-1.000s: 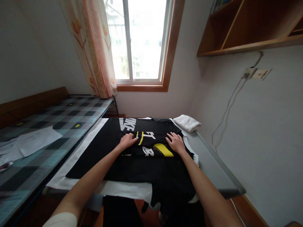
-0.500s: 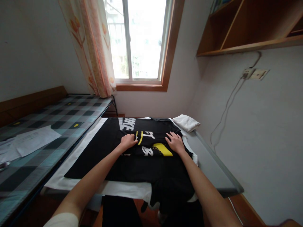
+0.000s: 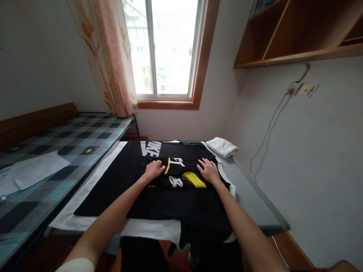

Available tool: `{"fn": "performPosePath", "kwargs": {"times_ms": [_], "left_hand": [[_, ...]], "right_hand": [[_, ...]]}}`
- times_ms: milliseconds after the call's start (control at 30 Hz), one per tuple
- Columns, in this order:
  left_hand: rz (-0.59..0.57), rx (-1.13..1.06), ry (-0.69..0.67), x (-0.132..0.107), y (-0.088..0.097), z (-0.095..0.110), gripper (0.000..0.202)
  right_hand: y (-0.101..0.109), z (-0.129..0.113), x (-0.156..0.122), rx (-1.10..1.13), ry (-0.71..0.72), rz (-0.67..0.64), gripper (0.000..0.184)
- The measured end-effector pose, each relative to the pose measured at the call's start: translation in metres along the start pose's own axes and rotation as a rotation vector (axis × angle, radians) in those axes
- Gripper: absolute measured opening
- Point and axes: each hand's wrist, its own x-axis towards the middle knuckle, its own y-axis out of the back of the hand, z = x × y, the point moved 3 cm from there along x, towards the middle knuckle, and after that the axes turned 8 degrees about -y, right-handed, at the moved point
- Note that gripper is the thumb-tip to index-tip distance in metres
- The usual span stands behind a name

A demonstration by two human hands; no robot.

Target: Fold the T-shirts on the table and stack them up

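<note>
A black shirt [image 3: 176,196] with white and yellow print lies spread on a grey table [image 3: 249,200], over a black and white cloth [image 3: 93,189]. My left hand [image 3: 154,169] rests on the shirt's middle with its fingers curled, pinching the black fabric. My right hand [image 3: 209,170] lies flat on the shirt to the right, fingers stretched out, beside a yellow patch [image 3: 194,179]. The shirt's lower part hangs over the table's near edge.
A folded white cloth [image 3: 221,146] sits at the table's far right corner. A bed with a checked cover [image 3: 56,151] runs along the left, with papers [image 3: 31,170] on it. A window and curtain [image 3: 110,56] are behind; shelves [image 3: 297,34] and a wall socket [image 3: 303,89] on the right.
Both hands stay in place on the shirt; only the camera has drifted slightly.
</note>
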Motion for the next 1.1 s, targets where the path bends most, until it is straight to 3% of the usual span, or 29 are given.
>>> {"fn": "performPosePath", "kwargs": {"times_ms": [233,400,567,667,767,867,967,1100], "left_hand": [[0.014,-0.01,-0.008,0.004,-0.002,0.004,0.028],[0.122,-0.046,-0.075,-0.003,-0.001,-0.002,0.04],[0.134,-0.016,-0.072,-0.013,-0.007,0.0,0.038],[0.119,-0.012,-0.056,-0.014,-0.008,0.001,0.034],[0.127,-0.001,-0.071,-0.012,-0.008,0.0,0.029],[0.126,0.011,-0.078,-0.011,-0.009,-0.002,0.024],[0.123,0.023,-0.091,-0.012,-0.01,-0.002,0.021],[0.138,0.044,-0.122,-0.013,-0.01,0.001,0.021]], "right_hand": [[0.001,0.001,-0.001,0.012,-0.004,0.003,0.051],[-0.002,0.002,0.001,0.024,0.008,0.014,0.051],[0.006,0.001,-0.002,0.094,0.005,0.133,0.05],[0.021,0.01,-0.006,0.139,-0.127,0.289,0.047],[0.035,0.032,-0.007,0.13,-0.393,0.371,0.047],[0.038,0.053,-0.003,0.117,-0.549,0.25,0.047],[0.031,0.065,0.006,0.135,-0.556,0.071,0.045],[0.018,0.074,0.018,0.214,-0.528,0.015,0.042]]}}
